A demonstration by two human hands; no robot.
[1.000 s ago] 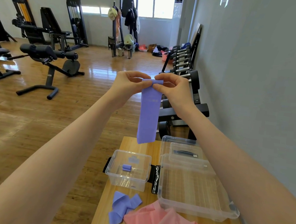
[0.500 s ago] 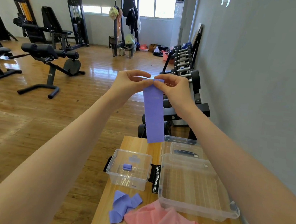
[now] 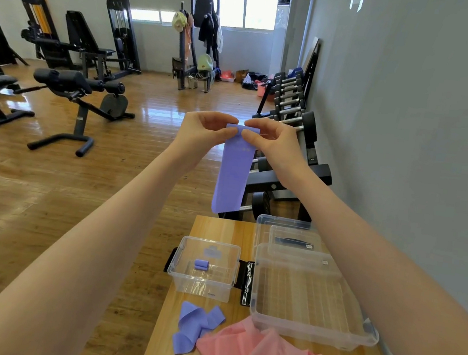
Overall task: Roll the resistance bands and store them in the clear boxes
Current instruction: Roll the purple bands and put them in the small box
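Both arms are stretched forward, raised above the table. The top edge of a purple band is pinched between curled fingers and thumbs of the left hand and right hand, side by side; the rest is left hanging above the table's far end.

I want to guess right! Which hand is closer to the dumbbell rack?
Right. The right hand pinches the purple band beside the dumbbell rack; the left hand is farther away.
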